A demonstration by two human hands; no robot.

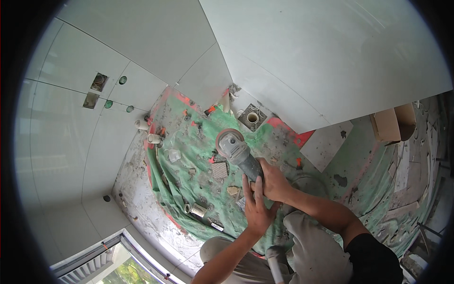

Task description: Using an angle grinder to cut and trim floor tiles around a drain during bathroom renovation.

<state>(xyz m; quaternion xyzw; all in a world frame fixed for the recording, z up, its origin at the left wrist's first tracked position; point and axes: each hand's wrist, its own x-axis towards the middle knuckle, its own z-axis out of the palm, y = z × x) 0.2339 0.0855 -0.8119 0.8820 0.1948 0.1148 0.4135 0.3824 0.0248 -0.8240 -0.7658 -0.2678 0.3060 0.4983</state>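
My right hand (275, 182) grips the dark body of a grey angle grinder (237, 150), whose round disc guard points away from me over the green-coated floor (198, 165). My left hand (257, 204) lies flat against the right hand and the rear of the tool, fingers stretched upward. Just left of the grinder lies a small square tile offcut (219, 169). I am crouching, with my light trousers (307, 246) visible below both forearms.
White tiled walls (142, 38) enclose the corner. A floor drain pipe (252, 117) sits in the corner, white pipe stubs (152, 138) at the left wall base. A loose tile (326, 144) leans right, a cardboard box (392, 123) beyond. A pipe fitting (197, 210) lies nearby.
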